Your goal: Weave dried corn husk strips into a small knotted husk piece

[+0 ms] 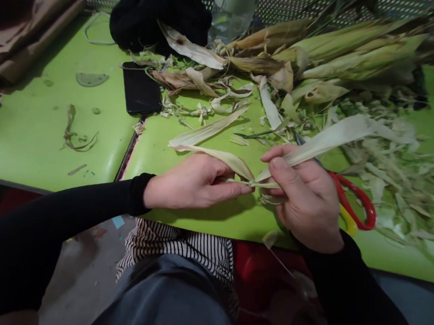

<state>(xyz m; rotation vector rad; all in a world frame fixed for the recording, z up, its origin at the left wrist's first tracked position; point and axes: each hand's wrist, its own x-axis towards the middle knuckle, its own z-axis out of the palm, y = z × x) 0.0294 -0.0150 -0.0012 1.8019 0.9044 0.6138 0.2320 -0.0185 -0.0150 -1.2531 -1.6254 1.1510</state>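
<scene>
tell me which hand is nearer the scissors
Right. The right hand is close beside the scissors, partly hiding them, though contact is unclear; the left hand is farther off, left of the right hand.

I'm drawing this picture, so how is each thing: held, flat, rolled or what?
Left hand: gripping
Right hand: gripping
Corn husk strips: held by both hands, meeting between them
Scissors: blades mostly hidden, open or shut unclear
Phone: flat, screen dark
Protractor: lying flat
Brown paper: rolled
Loose corn husks: heaped
Husk scraps: scattered

Pale husk (pixel 333 137), green table (pixel 28 142), striped cloth (pixel 211 248)
</scene>
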